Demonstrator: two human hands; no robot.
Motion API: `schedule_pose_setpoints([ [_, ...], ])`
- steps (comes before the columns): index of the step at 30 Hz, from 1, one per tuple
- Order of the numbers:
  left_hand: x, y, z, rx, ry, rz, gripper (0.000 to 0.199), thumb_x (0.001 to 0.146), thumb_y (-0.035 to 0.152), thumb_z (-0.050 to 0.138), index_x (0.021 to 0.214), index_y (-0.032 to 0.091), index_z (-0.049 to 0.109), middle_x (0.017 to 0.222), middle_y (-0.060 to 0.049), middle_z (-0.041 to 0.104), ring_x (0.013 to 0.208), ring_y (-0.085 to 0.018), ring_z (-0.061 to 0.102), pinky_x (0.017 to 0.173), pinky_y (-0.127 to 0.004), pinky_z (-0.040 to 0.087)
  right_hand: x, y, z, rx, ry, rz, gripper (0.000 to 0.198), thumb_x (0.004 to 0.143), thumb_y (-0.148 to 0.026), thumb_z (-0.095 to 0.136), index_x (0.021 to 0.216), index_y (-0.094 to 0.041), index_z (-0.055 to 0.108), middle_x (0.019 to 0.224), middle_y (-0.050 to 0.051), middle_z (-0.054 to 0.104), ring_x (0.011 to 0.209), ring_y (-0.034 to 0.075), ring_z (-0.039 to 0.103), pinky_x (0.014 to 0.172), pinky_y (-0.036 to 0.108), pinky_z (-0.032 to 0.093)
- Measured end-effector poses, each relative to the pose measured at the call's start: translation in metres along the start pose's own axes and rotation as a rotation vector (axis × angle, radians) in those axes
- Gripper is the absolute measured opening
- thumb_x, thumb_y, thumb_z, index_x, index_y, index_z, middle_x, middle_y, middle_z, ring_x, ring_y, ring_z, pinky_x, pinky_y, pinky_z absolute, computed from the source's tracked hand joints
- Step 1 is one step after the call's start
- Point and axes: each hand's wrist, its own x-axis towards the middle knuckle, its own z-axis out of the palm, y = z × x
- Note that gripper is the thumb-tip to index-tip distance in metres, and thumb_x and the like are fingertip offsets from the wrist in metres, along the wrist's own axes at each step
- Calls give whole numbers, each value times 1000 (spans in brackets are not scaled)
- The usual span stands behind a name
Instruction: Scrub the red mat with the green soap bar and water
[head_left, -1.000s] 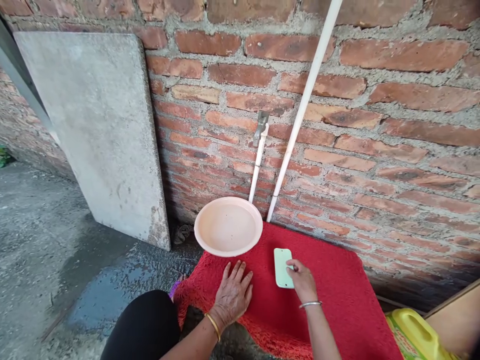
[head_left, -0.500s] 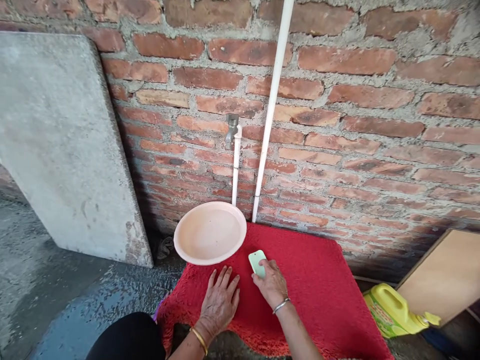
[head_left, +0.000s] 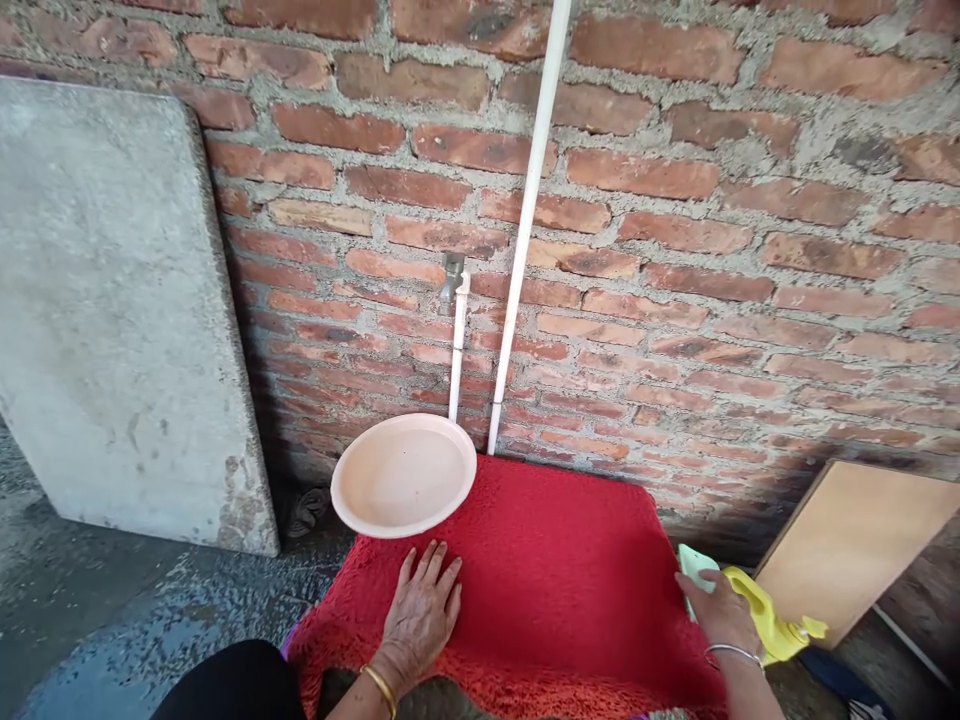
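A red shaggy mat (head_left: 540,560) lies draped over a low support, its front edge hanging down in folds. My left hand (head_left: 424,605) rests flat on its left part, fingers spread, with a gold bangle at the wrist. At the mat's right edge, my right hand (head_left: 720,605) grips what looks like a pale green scrub brush (head_left: 696,563); its underside is hidden. A silver bangle circles that wrist. Just beyond my left fingertips, a pale pink basin (head_left: 405,475) sits at the mat's back left corner.
A tap (head_left: 451,280) and white pipes (head_left: 517,260) run along the brick wall (head_left: 645,230). To the left leans a grey slab (head_left: 120,320) above wet floor (head_left: 165,630). A yellow jug (head_left: 776,620) and a tan board (head_left: 862,550) stand at right.
My right hand has carried the pale green brush from the mat's middle to its right edge. The left hand stays flat on the mat. The view has shifted slightly.
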Motion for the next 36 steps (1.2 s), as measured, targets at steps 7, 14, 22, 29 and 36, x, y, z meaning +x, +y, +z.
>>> schedule_pose_setpoints([
  [7, 0, -3, 0, -9, -14, -2, 35, 91, 25, 53, 121, 30, 72, 133, -5, 69, 128, -26, 59, 116, -47, 30, -86, -98, 51, 109, -274, -403, 36, 81, -41, 63, 113, -25, 69, 115, 8, 64, 97, 23, 69, 89, 33, 55],
  [14, -3, -8, 2, -10, -54, 19, 36, 93, 26, 52, 123, 30, 71, 135, -6, 67, 129, -27, 58, 115, -48, 32, -108, -109, 53, -60, -364, -588, 34, 84, -28, 65, 117, -27, 69, 121, 7, 65, 104, 22, 68, 93, 32, 51],
  [22, -4, -9, 5, -40, -70, 11, 36, 93, 29, 52, 123, 29, 72, 136, -8, 67, 129, -28, 58, 115, -49, 32, -42, -14, 3, -258, -202, -116, 43, 91, -49, 51, 123, -23, 64, 108, 12, 66, 98, 29, 71, 87, 42, 54],
  [29, -5, -12, 6, 4, -49, 51, 37, 93, 27, 51, 124, 30, 71, 136, -7, 67, 129, -27, 58, 115, -48, 32, -80, -61, 28, -4, -255, -355, 37, 88, -40, 57, 120, -24, 66, 119, 10, 64, 99, 24, 70, 90, 36, 55],
  [36, -9, -16, 10, 6, -51, 58, 37, 93, 30, 51, 123, 29, 72, 136, -8, 67, 129, -27, 57, 114, -48, 33, -92, -74, 29, -60, -345, -495, 28, 81, -28, 68, 109, -30, 71, 117, 5, 66, 107, 24, 67, 97, 33, 51],
])
